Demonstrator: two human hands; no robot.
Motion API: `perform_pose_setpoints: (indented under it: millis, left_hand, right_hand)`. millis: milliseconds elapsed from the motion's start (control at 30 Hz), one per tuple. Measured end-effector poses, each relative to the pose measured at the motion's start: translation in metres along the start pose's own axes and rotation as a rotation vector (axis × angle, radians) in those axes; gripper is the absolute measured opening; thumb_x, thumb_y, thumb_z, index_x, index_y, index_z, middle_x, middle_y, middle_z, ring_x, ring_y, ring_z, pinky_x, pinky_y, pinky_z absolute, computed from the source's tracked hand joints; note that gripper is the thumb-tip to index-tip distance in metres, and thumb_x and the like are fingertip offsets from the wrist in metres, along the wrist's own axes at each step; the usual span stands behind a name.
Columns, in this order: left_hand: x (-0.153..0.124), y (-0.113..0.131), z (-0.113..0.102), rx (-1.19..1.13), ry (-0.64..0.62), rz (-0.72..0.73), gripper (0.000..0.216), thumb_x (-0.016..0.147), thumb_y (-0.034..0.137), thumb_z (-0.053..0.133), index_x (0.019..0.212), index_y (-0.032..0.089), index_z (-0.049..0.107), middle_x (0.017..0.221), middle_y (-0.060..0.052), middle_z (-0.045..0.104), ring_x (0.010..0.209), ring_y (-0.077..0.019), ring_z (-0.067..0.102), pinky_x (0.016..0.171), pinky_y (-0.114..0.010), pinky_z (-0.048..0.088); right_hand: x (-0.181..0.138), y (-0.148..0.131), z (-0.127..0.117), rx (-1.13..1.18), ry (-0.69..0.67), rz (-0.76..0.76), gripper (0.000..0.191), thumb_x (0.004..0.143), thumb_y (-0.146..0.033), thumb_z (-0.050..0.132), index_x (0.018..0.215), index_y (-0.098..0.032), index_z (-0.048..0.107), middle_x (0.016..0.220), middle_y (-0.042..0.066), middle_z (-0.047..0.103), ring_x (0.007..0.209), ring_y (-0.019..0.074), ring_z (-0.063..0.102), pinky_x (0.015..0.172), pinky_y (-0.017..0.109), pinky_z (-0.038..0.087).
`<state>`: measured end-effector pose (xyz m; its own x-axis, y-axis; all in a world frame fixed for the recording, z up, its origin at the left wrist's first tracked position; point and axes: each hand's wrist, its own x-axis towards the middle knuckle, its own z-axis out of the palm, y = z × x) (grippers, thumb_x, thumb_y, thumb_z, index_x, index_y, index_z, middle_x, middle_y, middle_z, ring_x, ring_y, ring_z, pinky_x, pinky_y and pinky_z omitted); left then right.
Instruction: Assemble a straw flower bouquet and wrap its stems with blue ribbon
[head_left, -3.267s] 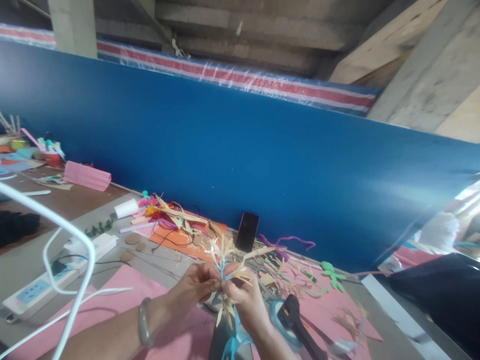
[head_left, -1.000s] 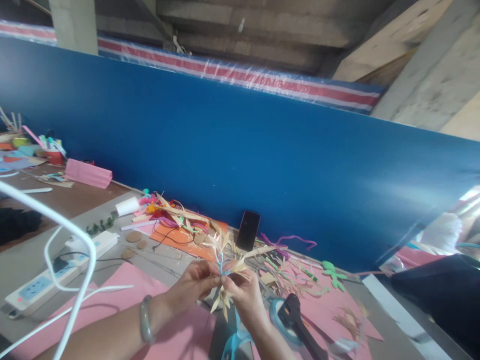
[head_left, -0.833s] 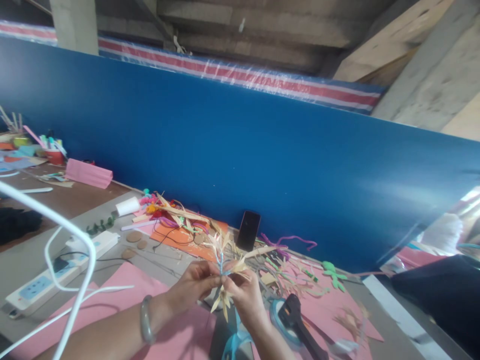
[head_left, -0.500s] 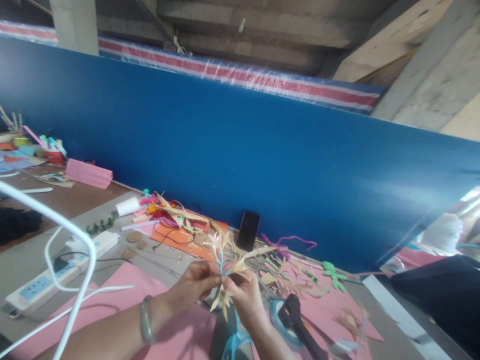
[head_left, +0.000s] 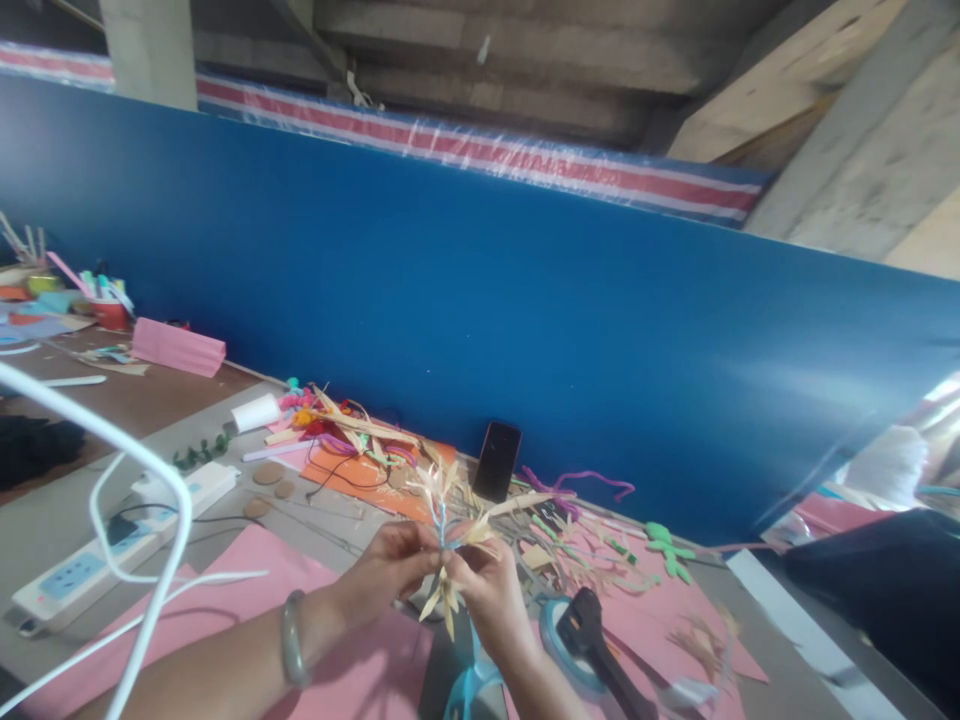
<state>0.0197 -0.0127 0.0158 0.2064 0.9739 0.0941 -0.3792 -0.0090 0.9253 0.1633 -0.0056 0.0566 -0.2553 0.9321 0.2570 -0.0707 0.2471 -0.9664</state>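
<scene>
Both hands meet low in the middle of the head view, around a handmade flower (head_left: 435, 490) of pale, dry, straw-like petals on a light blue stem. My left hand (head_left: 401, 562), with a bangle on the wrist, pinches the stem from the left. From the right, my right hand (head_left: 484, 585) pinches the same joint between thumb and fingers. Pale petals also stick out to the right and hang below the fingers. The fingers hide the exact joint. Just right of my right wrist lie a black-handled tool (head_left: 600, 650) and a roll of blue tape (head_left: 559, 640).
A dark phone (head_left: 497, 462) leans against the blue partition (head_left: 480, 300). Pink paper sheets (head_left: 247, 590) cover the near table. A white power strip (head_left: 127, 545) and a white cable loop (head_left: 176, 500) stand at left. Craft scraps (head_left: 352, 430) and a green pipe-cleaner figure (head_left: 667, 550) lie behind.
</scene>
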Motion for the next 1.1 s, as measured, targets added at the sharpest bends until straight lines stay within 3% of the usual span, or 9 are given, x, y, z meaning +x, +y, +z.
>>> perform_pose_setpoints:
  millis: [1100]
  left_hand:
    - [0.0008, -0.0019, -0.001, -0.038, -0.011, -0.002, 0.035, 0.07, 0.044, 0.079, 0.066, 0.015, 0.06, 0.048, 0.006, 0.047, 0.039, -0.0047, 0.035, 0.042, -0.019, 0.025]
  right_hand:
    - [-0.0001, -0.0003, 0.0022, 0.026, 0.011, 0.021, 0.007, 0.067, -0.023, 0.067, 0.069, -0.018, 0.063, 0.058, -0.003, 0.06, 0.055, 0.0149, 0.054, 0.055, 0.025, 0.043]
